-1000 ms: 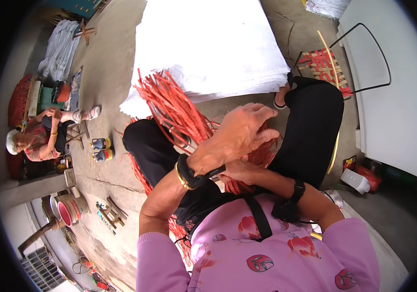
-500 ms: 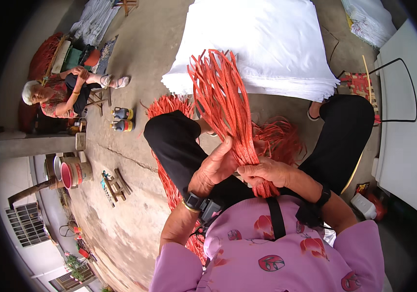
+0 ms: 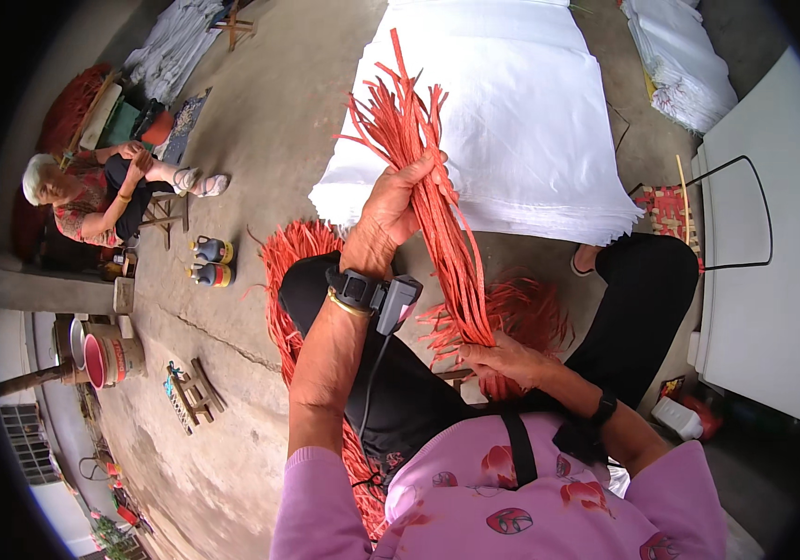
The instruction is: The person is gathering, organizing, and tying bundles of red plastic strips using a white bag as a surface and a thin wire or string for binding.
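Note:
A long bundle of flat red strips stretches slantwise between my hands, its loose ends fanning out over a white cloth stack. My left hand is closed round the upper part of the bundle. Lower down, near my lap, my right hand grips the other end, fingers wrapped about it. Beneath the bundle a loose heap of red strips lies between my legs. More red strips hang in a long pile beside my left leg.
The stack of white cloth is ahead of my knees. A seated person is at the left, near two dark jugs. A small wooden stool and a bucket stand left. A white cabinet borders the right.
My left hand has moved up and forward along the bundle, away from my right hand. The strips' tips now reach further over the white stack. My right hand keeps its hold.

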Motion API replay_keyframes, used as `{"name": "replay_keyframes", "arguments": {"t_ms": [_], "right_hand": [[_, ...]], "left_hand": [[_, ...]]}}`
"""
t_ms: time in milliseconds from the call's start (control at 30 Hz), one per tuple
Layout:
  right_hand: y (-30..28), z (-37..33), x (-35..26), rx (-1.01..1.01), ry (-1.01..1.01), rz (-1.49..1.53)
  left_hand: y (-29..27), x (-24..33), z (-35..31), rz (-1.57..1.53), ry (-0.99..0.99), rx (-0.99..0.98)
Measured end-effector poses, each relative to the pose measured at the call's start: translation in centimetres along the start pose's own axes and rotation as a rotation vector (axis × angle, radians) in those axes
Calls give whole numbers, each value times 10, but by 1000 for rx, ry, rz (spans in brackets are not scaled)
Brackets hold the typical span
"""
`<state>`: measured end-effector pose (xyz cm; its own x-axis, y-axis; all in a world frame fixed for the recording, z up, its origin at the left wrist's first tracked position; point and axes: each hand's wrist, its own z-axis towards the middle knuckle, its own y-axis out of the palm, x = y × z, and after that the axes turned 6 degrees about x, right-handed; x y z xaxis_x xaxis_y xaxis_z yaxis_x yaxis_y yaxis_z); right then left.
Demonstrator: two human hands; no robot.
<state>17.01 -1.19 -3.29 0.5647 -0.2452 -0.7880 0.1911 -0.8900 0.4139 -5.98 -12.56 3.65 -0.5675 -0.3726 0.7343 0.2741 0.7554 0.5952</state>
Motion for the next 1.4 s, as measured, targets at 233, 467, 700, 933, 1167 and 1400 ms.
{"name": "replay_keyframes", "arguments": {"t_ms": [233,467,700,933,1167,1400], "right_hand": [[-4,4,3,-108,-36,-33],[2,5,8,-137,-27,14],[-2,2,10,-192,-39,-77],[-2,-1,11,-143,-22,63],[-3,-3,3,-14,3,167],[-4,-10,-13,-131,-93,239]], "left_hand": [[-15,-1,13,17,-26,-50],[-9,3,14,-164,-49,-32],[-18,18,31,-106,-37,-14],[-46,56,95,28,-83,200],[-39,58,69,828,419,593],[-14,-2,-101,1171,707,620]]}}
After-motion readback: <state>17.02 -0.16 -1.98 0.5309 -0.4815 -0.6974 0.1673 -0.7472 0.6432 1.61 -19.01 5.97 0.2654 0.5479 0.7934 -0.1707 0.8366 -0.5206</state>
